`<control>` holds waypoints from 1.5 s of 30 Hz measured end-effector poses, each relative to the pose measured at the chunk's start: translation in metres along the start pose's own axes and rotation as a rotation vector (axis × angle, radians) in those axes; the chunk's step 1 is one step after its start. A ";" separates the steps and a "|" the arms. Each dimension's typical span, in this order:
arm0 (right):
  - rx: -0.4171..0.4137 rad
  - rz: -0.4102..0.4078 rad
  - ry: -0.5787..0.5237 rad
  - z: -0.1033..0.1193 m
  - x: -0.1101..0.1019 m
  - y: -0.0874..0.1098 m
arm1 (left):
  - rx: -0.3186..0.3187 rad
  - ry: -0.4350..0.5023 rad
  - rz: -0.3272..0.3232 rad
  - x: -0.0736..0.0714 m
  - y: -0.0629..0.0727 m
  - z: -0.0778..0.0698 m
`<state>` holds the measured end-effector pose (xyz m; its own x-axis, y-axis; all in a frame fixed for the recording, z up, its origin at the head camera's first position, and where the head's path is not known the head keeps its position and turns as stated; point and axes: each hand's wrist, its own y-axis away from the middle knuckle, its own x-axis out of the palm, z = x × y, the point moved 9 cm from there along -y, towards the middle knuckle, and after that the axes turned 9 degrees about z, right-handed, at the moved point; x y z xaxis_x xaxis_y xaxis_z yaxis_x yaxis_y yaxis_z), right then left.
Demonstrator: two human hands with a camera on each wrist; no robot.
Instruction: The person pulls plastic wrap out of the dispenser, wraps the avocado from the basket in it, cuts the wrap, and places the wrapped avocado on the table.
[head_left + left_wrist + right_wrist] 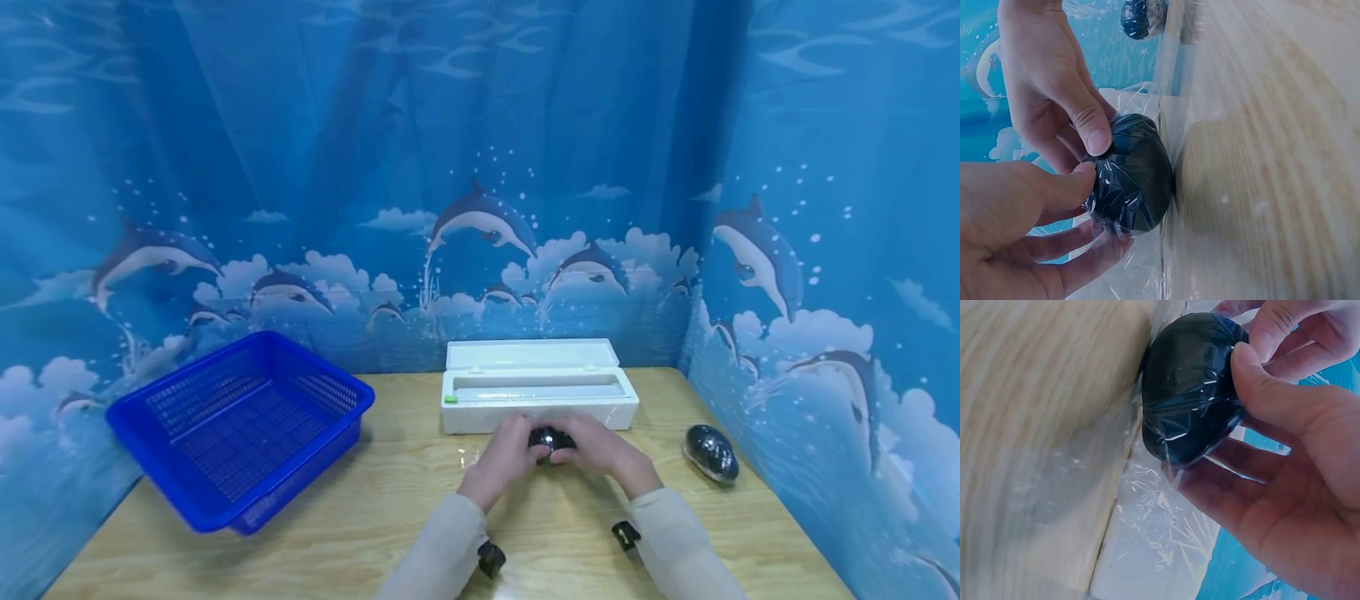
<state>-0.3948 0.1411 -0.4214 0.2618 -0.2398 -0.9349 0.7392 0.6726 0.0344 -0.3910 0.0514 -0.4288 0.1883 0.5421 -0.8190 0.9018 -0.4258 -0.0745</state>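
Observation:
A dark, rounded object wrapped in clear cling film rests on the wooden table in front of the white box. My left hand holds it from the left, thumb on top and fingers curled round its side. From the other side my right hand grips it in the same way. In both wrist views the two thumbs meet over the film on the object. Creased film covers its dark surface, and loose film spreads beside it.
Behind the hands stands a long white box, its lid raised, with a green piece at its left end. A blue perforated basket sits at the left. Another dark oval object in film lies near the right edge. Dolphin-print curtains enclose the table.

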 end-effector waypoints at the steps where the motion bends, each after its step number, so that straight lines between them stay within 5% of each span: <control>1: 0.005 0.006 -0.003 -0.001 0.000 0.000 | 0.004 0.003 0.002 -0.001 0.000 0.000; 8: 0.029 0.036 -0.017 -0.003 0.004 -0.001 | 0.019 -0.001 0.002 -0.001 0.000 -0.001; 17: 0.173 0.048 -0.035 -0.002 -0.005 0.008 | -0.022 -0.015 0.018 0.001 0.004 0.004; 26: 0.107 0.014 0.015 0.008 -0.016 0.011 | 0.002 -0.007 0.030 -0.002 0.004 -0.002; 39: 0.131 -0.023 -0.023 -0.002 -0.017 0.011 | 0.032 -0.010 -0.003 -0.005 0.004 -0.007; 45: 0.070 -0.013 -0.057 -0.003 -0.016 0.011 | -0.004 0.000 0.029 -0.003 0.003 -0.003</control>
<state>-0.3922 0.1543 -0.4071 0.2856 -0.2888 -0.9138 0.7838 0.6191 0.0493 -0.3872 0.0509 -0.4248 0.2142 0.5295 -0.8208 0.8976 -0.4381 -0.0483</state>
